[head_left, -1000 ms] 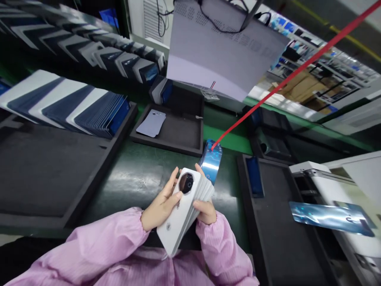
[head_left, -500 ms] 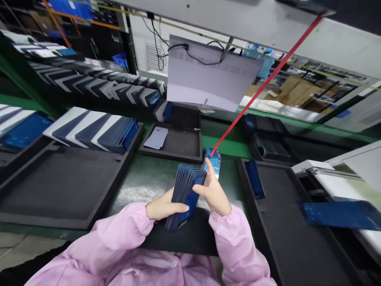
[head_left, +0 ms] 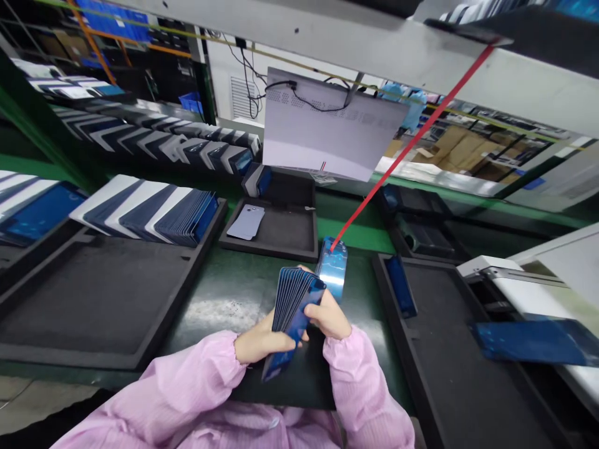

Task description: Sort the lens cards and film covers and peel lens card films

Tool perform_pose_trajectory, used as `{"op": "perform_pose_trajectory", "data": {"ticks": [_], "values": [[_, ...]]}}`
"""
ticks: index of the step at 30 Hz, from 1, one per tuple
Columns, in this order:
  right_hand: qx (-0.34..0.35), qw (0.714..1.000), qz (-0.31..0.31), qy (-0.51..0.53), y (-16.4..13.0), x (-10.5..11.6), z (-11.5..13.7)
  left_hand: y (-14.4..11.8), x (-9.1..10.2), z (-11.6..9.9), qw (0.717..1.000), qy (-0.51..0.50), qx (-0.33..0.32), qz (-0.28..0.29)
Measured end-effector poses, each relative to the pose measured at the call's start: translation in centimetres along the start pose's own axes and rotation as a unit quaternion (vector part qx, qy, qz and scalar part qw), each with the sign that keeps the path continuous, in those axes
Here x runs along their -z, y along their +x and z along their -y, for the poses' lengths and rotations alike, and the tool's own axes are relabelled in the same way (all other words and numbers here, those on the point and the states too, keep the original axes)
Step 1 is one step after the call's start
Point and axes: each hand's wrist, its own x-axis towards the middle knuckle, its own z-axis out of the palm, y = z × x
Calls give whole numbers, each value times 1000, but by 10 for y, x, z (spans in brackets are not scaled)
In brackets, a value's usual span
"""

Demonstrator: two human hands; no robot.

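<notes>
Around our fanned stack of blue panels [head_left: 294, 305], clamped by fingers of both hands, lie foam trays [head_left: 93, 299]; a red cord [head_left: 397, 156] crosses above; our palms stay hidden.

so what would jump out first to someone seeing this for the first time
Dead centre, both hands, left and right, grip a fanned stack of blue phone covers over a green bench. A red line slants from the upper right down to a shiny blue piece just behind the stack. On the left, a long row of covers leans along the back of a black tray.
</notes>
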Motion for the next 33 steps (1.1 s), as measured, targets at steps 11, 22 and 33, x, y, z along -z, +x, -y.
{"op": "perform_pose_trajectory", "data": {"ticks": [11,22,33], "values": [[92,984,-152,-15,-5,-24,-3,2,1,-11,943,316,-48,-94],[-10,987,-117,113,-2,-7,2,4,6,12,976,-164,81,-115],[-22,985,-136,108,-6,6,2,1,18,11,952,-258,138,-84]]}}
